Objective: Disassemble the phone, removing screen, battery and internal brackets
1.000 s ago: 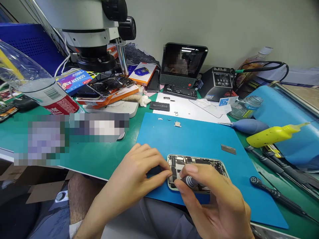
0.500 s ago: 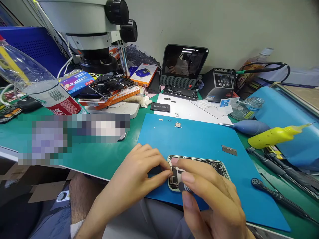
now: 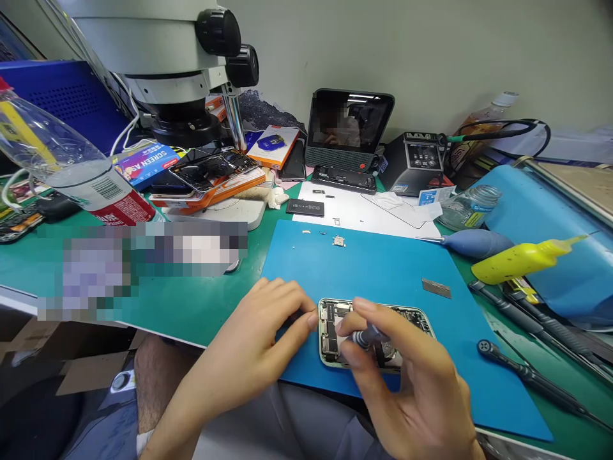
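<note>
I am seeing the opened phone (image 3: 330, 335) lying on the blue mat (image 3: 383, 268), near its front edge. My left hand (image 3: 253, 345) is bracing its left end, fingers together; my right hand (image 3: 412, 390) is pinching a small screwdriver (image 3: 366, 335) over it.

Blue box (image 3: 146, 163) under microscope bore white word "SCREEN", upside down to camera, with second word below starting "A", rest cut off by stack of phones. Clear bottle (image 3: 71, 169) at left carried barcode on white label and white characters on red band, too small to read. Yellow sticker on glass jar (image 3: 470, 207), small label on black battery (image 3: 305, 207), panel on soldering station (image 3: 416, 163): print present, not legible. Patch of green mat pixelated, unreadable.
</note>
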A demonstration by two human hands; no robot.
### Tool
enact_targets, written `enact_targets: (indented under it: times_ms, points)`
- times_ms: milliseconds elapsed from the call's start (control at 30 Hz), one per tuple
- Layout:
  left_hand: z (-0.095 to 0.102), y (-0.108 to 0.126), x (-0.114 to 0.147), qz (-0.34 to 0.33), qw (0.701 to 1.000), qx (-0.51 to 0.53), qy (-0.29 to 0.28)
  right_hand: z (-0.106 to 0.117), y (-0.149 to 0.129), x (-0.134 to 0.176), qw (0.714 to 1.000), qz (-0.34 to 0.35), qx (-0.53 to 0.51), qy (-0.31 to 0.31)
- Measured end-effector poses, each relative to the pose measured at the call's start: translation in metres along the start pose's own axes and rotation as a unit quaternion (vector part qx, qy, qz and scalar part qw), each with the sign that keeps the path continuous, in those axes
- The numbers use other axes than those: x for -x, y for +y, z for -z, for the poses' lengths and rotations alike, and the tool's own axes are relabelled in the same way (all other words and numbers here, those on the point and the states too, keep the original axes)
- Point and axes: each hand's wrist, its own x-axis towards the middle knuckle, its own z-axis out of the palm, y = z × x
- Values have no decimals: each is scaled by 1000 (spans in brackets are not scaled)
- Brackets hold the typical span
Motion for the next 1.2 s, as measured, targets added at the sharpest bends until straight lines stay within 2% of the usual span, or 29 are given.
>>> enact_targets:
  times_ms: [133,200,400,567,733,867,933,1033,1133,1200]
  points:
    - [0,-3,0,-10,1000,10,-2,-2,0,3,993,-88,-63,53]
    - [1,-6,1,-18,1000,22,-2,-3,-1,3,990,-106,-72,61]
    - [0,-8,2,-43,999,21,7,-3,-1,1,992,-88,-84,44]
    - [-1,-8,3,-32,999,1,5,-4,-1,-2,992,-77,-84,52]
    - [-2,-8,3,-39,999,-27,0,-6,-7,-8,972,-124,-99,172]
    - [-4,-2,4,-121,989,-80,23,-5,-9,-10,953,-171,-113,224]
    - [-4,5,4,-179,973,-144,10,-5,-9,-10,950,-173,-114,235]
    - [-2,16,0,-235,946,-219,-51,-5,-8,-10,947,-171,-119,246]
    - [5,25,-7,-255,931,-240,-106,-4,-8,-10,946,-172,-122,245]
    - [10,27,-9,-260,927,-241,-121,-4,-7,-10,946,-173,-125,245]
